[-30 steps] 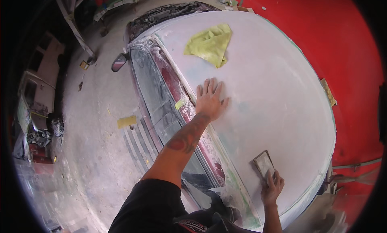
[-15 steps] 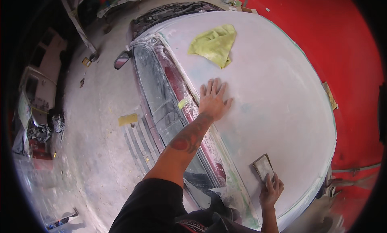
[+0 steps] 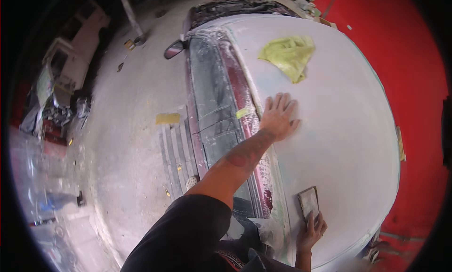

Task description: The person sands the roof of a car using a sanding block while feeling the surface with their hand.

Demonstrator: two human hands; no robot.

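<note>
I look down on a car roof (image 3: 348, 112), sanded to a dull white-grey. My left hand (image 3: 278, 117) lies flat on it near the left edge, fingers spread, holding nothing. My right hand (image 3: 310, 232) is low on the roof and presses a small grey rectangular sanding block (image 3: 308, 202) against the surface with its fingertips. A crumpled yellow cloth (image 3: 288, 55) lies on the far part of the roof, beyond my left hand.
Dusty side windows and dark red trim (image 3: 221, 116) run down the car's left side, with a side mirror (image 3: 174, 48). The concrete floor (image 3: 127, 145) carries a piece of yellow tape (image 3: 167, 118). Cluttered shelves (image 3: 61, 93) stand at far left. A red wall (image 3: 405, 60) is on the right.
My head has shifted, so the car sits a little further right in view. Both hands stay on the roof; the right hand and block have moved only slightly.
</note>
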